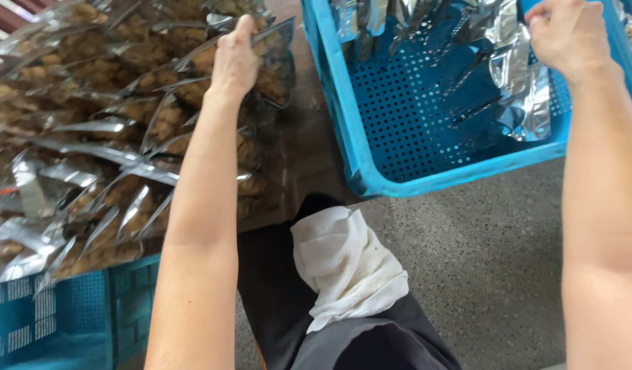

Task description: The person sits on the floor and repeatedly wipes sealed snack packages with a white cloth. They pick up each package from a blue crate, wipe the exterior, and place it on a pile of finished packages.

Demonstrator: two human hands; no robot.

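Up close, the biggest thing on view is the heap of filled pouches [90, 137] spread over the left side, clear-fronted bags with silver edges and brown, lumpy contents, stacked overlapping so that each sealed edge shows. They spill over a blue crate [69, 308] at the lower left. Next in size, a second blue perforated crate [425, 137] stands on the speckled floor [494, 253] to the right, tilted toward the person, with flat, empty silver pouches [521, 89] lying against its far wall within easy reach.

The left hand [235, 58] is stretched out to the top of the heap, fingers closed over the upper edge of one filled pouch [268, 48], holding it at the sealed rim. The right hand [566, 34] is curled shut above the crate, apparently pinching the top of a silver pouch, though the pinch itself is partly hidden.

Smallest, a crumpled white cloth [343, 267] rests on the person's dark-trousered knee, kept handy between the arms.
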